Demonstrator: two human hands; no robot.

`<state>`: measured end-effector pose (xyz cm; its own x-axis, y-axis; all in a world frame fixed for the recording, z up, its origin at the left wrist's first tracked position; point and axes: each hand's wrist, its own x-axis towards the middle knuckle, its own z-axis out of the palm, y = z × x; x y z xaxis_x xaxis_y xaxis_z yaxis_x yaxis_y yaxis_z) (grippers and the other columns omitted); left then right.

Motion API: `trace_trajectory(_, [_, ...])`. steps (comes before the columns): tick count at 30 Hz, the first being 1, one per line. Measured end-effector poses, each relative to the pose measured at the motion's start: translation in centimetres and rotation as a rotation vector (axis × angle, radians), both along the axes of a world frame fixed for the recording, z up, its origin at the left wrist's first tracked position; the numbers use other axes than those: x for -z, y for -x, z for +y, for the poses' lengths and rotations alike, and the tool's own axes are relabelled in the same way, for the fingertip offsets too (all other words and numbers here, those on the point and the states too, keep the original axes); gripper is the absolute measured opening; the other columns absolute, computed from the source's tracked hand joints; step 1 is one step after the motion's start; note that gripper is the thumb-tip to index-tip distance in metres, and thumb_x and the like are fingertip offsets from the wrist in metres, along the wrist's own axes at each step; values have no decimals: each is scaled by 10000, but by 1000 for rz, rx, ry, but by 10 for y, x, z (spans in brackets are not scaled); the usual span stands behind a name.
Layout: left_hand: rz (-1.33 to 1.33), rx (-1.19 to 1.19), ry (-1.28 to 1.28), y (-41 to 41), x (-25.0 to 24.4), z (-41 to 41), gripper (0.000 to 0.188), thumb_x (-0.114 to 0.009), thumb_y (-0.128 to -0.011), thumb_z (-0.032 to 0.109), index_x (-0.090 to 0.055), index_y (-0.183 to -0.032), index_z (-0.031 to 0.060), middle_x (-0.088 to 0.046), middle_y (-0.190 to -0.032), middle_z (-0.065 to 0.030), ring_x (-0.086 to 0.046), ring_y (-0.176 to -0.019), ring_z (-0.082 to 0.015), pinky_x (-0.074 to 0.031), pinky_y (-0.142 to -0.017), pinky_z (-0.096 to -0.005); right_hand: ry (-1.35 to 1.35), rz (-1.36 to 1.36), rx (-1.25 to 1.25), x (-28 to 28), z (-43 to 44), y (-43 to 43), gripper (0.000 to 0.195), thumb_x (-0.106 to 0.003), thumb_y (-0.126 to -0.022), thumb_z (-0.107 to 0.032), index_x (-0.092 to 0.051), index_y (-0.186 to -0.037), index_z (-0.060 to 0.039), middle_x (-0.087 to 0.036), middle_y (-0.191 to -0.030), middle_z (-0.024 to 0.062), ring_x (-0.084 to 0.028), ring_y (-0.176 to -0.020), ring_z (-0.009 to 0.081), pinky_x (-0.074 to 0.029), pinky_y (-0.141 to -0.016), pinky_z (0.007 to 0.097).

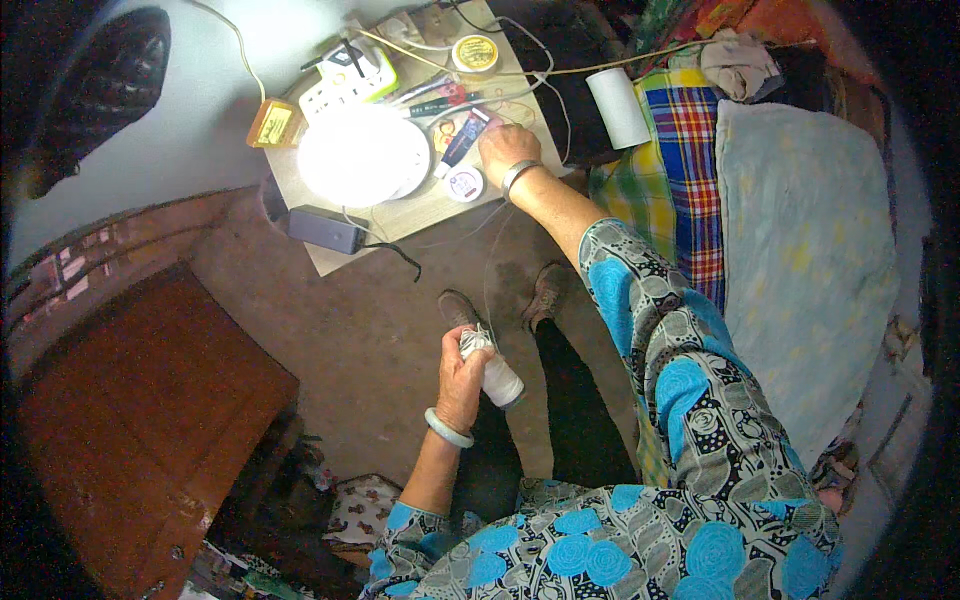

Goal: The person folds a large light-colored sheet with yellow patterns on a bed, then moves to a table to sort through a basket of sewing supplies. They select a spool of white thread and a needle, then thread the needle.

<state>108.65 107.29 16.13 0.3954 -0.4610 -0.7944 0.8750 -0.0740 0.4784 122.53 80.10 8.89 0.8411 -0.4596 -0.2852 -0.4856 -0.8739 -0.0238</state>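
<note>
My left hand [459, 375], with a pale bangle at the wrist, grips a cone of white thread [502, 382] above my legs. Loose white strands lie bunched at the cone's upper end. From there a thin thread [487, 277] rises towards the small table [442, 221]. My right hand [511, 150] is at the table's right edge, its fingers curled and partly hidden; whether they hold something cannot be made out. Beside it lie a dark blue tube [465, 140] and a round jar with a white lid [463, 184].
A glaring round lamp [364, 155] stands on the table, near a power strip [349, 75], a yellow-lidded jar [475, 54] and a black adapter box [326, 229] at the edge. A cord crosses to the right, above a white roll [618, 109] and plaid cloth [682, 165]. Brown wooden furniture [157, 405] stands left.
</note>
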Motion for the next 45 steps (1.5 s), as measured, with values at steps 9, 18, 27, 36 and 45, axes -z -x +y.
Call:
trace_trajectory(9, [-218, 65, 18, -28, -33, -38, 391, -538, -788, 67, -421, -1160, 36, -523, -914, -48, -516, -805, -128, -446, -734, -254, -388, -285, 82, -18, -38, 63, 219, -567, -722, -206, -606, -685, 7, -615, -725, 228, -614, -681, 362, -491, -627, 432])
trace_trajectory(18, [-1239, 190, -56, -97, -20, -173, 521, -588, -846, 55, -309, -1282, -4, -467, -1077, -183, -469, -979, -252, -383, -884, -350, -988, -216, 926, -97, -63, 257, 219, -555, -803, -213, -531, -638, -72, -494, -570, -15, -442, -500, 67, -332, -445, 238])
trace_trajectory(27, [-1512, 165, -170, -132, 70, -216, 657, -646, -765, 10, -286, -1314, -16, -415, -1240, -260, -424, -1140, -421, -353, -974, -437, -1024, -170, 1049, -113, -32, 286, 201, -563, -810, -223, -568, -679, -71, -510, -568, -14, -458, -494, 78, -360, -471, 237])
trace_trajectory(36, [-1453, 223, -282, -118, 39, -193, 815, -657, -718, -9, -182, -1380, -33, -304, -1380, -259, -310, -1281, -410, -274, -1058, -430, -1215, -357, 886, -149, -26, 231, 194, -546, -812, -219, -552, -694, -65, -504, -577, -8, -435, -480, 62, -333, -450, 223])
trace_trajectory(45, [-826, 48, -56, -45, -83, -89, 148, -523, -893, 50, -624, -998, 22, -639, -969, -66, -589, -862, -154, -461, -740, -262, -1764, -608, 892, -199, -3, 186, 119, -545, -801, -162, -558, -739, -62, -544, -678, 31, -457, -514, 80, -363, -449, 223])
